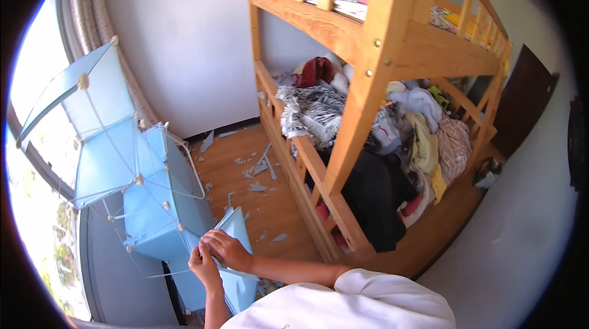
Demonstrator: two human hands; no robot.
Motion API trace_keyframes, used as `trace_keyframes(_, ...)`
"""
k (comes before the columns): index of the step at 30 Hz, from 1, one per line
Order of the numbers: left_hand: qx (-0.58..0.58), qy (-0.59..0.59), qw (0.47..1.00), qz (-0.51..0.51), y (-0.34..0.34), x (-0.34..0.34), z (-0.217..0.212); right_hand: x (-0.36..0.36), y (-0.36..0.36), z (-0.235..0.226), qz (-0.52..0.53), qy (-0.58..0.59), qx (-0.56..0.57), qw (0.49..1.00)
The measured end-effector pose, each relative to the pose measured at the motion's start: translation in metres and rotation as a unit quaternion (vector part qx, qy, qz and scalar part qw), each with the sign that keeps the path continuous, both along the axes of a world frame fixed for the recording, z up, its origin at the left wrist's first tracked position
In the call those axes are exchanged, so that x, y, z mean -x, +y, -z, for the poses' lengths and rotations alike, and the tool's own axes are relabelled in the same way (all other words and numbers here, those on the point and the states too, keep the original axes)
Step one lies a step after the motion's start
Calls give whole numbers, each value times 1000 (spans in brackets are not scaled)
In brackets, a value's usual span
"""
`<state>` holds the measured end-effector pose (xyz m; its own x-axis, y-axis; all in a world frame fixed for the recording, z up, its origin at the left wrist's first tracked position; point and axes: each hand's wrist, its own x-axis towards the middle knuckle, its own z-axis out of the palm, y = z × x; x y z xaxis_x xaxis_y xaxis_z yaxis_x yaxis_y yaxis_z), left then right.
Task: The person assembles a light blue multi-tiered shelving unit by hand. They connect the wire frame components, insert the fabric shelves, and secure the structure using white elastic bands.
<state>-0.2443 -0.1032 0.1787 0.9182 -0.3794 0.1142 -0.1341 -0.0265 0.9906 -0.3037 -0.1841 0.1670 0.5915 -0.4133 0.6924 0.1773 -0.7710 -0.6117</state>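
My left hand (205, 267) and my right hand (227, 250) meet in front of a light-blue panel (237, 226). Both are closed, fingertips pinched together; whatever is between them is too small or hidden to make out. Just left of them stands a partly built blue cube shelf (147, 211), made of panels, thin wire frames and round pale connectors (166, 205). Its upper part has a wire-edged panel (67, 84) tilting out toward the window. Another blue panel (240, 289) lies below my right wrist.
A wooden bunk bed (368, 114) fills the middle and right, its lower bunk heaped with clothes and blankets (319, 111). Torn grey-white scraps (257, 187) litter the wooden floor (236, 156). A bright window (37, 59) and curtain (98, 4) are at left; a dark door (524, 99) is at right.
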Motion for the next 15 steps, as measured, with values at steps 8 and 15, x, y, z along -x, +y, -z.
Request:
trace_keyframes(8, -12, 28, 999, 44, -7, -1, -6, -4, -10, 9, 7, 45, 29, 999)
trace_keyframes(15, -11, 36, 998, 47, -11, 0, -4, -10, -15, 18, 8, 53, 7, 999)
